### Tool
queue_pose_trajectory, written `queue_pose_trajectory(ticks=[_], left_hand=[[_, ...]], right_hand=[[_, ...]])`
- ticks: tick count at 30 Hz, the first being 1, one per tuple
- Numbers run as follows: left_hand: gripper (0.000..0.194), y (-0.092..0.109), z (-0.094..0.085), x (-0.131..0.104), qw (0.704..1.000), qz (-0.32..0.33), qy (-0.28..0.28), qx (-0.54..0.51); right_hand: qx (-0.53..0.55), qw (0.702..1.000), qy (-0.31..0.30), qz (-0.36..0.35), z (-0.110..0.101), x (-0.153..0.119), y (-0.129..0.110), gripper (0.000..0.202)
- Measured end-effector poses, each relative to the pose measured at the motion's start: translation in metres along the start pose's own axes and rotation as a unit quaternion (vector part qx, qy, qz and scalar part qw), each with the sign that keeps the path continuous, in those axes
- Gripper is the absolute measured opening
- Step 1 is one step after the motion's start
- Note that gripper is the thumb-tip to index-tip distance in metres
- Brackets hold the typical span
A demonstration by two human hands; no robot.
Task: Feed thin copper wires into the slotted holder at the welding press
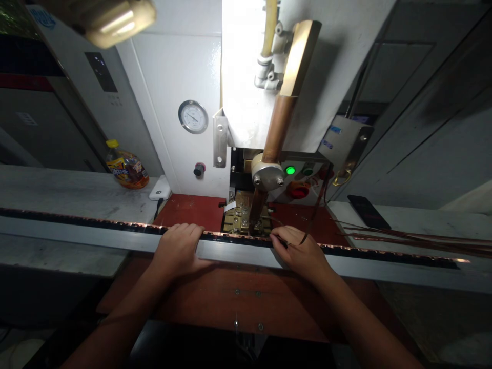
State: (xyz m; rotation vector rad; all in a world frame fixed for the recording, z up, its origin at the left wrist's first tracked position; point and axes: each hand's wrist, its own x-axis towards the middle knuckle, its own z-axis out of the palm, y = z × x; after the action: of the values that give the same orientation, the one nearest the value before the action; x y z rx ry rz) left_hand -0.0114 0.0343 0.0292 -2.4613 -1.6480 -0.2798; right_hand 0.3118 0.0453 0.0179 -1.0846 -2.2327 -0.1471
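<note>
A long silver metal rail [234, 252] runs across the view, with a black strip carrying copper pieces [134, 226] along its upper edge. My left hand [180, 248] is closed over the rail, left of the machine's copper electrode [258, 207]. Just right of the electrode tip, my right hand [298, 251] pinches a thin brown strip [315, 218] that curves up behind it; the pinched end is partly hidden by the fingers. Beneath the electrode sits a brass clamp block [240, 218], close behind the rail.
A grey machine with a pressure gauge [193, 117] and a lit green button [290, 170] stands ahead. On the left bench are a bottle [127, 166] and a white box [160, 188]. A phone [368, 211] and several thin copper strips [415, 242] lie at right.
</note>
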Motion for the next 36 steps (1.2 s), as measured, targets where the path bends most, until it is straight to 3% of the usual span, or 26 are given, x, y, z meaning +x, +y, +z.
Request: queue_pose_trajectory(ticks=[17,29,36], left_hand=[[0.056,0.013,0.002,0.006,1.000,0.007,-0.004,-0.008],[0.066,0.019,0.001,0.007,1.000,0.005,-0.005,-0.018],[0.060,0.022,0.000,0.008,0.999,0.004,0.000,-0.032]], right_hand=[[0.008,1.000,-0.018,0.023,-0.009,-0.005,0.010,0.019],[0.002,1.000,-0.014,0.028,-0.011,-0.011,0.015,0.020],[0.004,0.999,-0.019,0.027,-0.015,-0.011,0.016,0.019]])
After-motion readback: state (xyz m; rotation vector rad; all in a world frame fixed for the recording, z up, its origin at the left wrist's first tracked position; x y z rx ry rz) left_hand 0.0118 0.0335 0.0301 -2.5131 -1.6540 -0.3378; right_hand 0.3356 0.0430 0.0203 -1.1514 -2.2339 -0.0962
